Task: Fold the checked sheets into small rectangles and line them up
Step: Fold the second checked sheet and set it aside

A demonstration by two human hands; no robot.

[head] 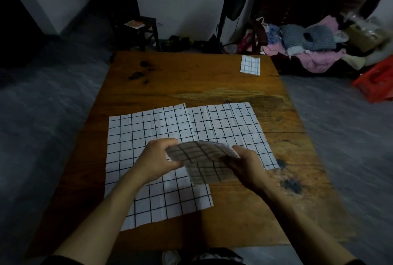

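- Left hand (158,159) and right hand (247,163): each grip pinches one end of a part-folded checked sheet (202,161), lifted above the desk (234,211).
- My judgement: match edges along the grid lines, then crease flat.
- Two open sheets: left (136,137), right (229,124).
- Finished rectangle (250,65) at far right corner; line up there.
- No writing legible.
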